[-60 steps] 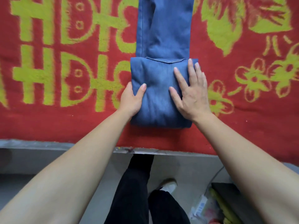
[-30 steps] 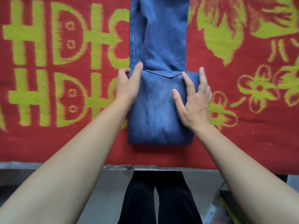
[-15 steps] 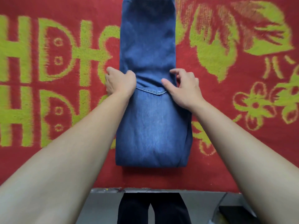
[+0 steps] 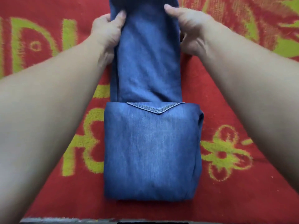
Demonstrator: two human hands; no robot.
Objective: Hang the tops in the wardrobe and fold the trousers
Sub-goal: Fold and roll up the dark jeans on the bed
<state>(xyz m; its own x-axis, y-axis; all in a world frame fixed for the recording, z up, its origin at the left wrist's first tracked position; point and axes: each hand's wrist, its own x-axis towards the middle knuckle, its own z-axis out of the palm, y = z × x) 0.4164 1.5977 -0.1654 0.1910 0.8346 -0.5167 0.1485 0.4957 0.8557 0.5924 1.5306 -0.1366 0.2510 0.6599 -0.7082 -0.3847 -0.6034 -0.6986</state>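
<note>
Blue denim trousers (image 4: 152,152) lie lengthwise on a red blanket, the near end folded into a thick square with a pocket seam at its far edge. The narrower leg section runs away from me toward the top of the view. My left hand (image 4: 106,33) grips the left edge of that leg section, thumb on top of the cloth. My right hand (image 4: 187,28) grips the right edge the same way. The far end of the legs is cut off by the frame.
The red blanket (image 4: 229,101) with yellow-green flower and character patterns covers the surface on all sides of the trousers. A grey edge (image 4: 64,220) of the surface shows along the bottom of the view.
Both hands have slid from the folded square forward along the legs and now grip the leg edges farther away. The view has moved closer over the blanket.
</note>
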